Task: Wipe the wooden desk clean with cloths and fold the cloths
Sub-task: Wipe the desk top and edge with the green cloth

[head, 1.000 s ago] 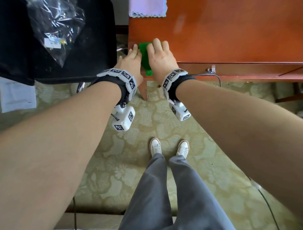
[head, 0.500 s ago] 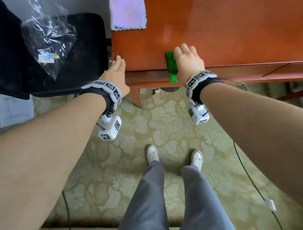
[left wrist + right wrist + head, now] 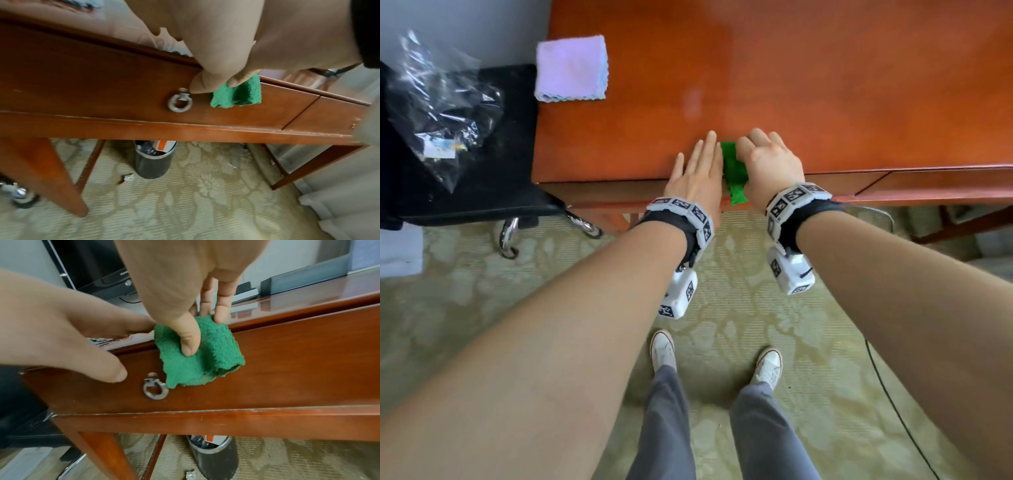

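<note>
Here, a folded lilac cloth (image 3: 571, 68) lies at the desk's (image 3: 791, 85) far left corner. The left hand (image 3: 697, 178) rests flat and open on the front edge; beside it, the right hand (image 3: 770, 168) grips a green cloth (image 3: 734, 171) draped over that edge.

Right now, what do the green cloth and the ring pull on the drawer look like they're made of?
Green cloth: soft looped terry or microfibre, judging by its fuzzy nap and limp folds. Ring pull: dull grey metal, probably; its surface looks worn and matte.
</note>
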`<state>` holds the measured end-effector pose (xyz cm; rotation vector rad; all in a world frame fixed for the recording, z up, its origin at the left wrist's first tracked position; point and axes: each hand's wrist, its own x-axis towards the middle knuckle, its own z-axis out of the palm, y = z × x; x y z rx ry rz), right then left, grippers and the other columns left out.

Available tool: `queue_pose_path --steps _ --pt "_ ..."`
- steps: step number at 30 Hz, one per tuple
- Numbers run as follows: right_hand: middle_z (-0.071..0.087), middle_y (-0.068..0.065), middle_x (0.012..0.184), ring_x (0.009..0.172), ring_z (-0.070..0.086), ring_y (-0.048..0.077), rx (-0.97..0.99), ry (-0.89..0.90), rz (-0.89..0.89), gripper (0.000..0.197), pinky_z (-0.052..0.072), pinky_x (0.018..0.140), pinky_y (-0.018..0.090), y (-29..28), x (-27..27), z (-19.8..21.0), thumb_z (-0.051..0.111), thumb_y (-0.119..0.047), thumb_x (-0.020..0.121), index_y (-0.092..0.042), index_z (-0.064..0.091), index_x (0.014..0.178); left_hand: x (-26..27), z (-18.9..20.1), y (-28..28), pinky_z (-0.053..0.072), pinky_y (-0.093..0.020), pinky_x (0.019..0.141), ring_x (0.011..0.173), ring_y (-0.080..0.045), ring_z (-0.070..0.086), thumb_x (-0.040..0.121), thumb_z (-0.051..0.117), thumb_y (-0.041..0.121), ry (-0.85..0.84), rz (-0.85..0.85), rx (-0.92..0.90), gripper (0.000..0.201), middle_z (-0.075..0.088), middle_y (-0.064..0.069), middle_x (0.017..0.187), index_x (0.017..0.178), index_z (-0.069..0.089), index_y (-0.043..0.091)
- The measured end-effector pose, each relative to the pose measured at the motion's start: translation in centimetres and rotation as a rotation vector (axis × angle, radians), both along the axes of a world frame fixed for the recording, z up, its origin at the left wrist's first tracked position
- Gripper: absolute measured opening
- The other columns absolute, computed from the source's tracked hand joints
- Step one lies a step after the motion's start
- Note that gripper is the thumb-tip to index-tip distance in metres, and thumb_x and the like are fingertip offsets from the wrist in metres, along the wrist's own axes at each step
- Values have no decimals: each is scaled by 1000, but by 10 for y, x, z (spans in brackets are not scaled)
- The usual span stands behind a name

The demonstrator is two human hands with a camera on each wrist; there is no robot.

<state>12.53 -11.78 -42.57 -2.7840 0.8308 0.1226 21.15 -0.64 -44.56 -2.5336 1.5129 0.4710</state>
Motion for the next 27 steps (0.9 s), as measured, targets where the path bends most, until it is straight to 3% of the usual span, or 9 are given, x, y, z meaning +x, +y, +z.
queue_pose_path --steps 4,12,18,22,27 --pt "47 10 115 110 43 32 -12 21 -58 42 47 71 40 -46 -46 0 62 5 76 -10 53 114 -34 -9 -31 1 -50 122 150 -34 -15 82 67 23 9 102 53 112 -25 -12 161 153 -17 4" --pt "50 9 107 101 45 32 -84 -15 -127 40 38 62 35 -119 -127 -6 60 10 72 -9 56 107 -43 -17 -33 -2 -50 122 148 -32 -22 74 71 36 -72 153 100 127 -32 -10 158 150 -26 7" --pt "52 12 105 98 48 34 -147 -59 -99 38 38 60 34 -120 -131 -11 60 12 68 -4 56 102 -46 -20 -35 -4 -50 122 148 -31 -23 74 71 38 -88 181 90 127 -32 -9 158 151 -25 8" --pt "51 17 88 80 51 36 -310 -33 68 31 39 57 38 -118 -129 -14 58 15 58 -1 53 85 -45 -26 -36 -6 -51 121 148 -32 -23 70 73 39 -96 183 44 130 -32 -9 158 151 -25 8" --pt "50 22 94 81 50 36 -321 -19 163 26 43 60 43 -113 -130 -11 45 12 66 0 50 88 -48 -24 -35 -3 -52 122 148 -33 -21 70 73 35 -114 179 40 129 -31 -10 159 151 -25 7"
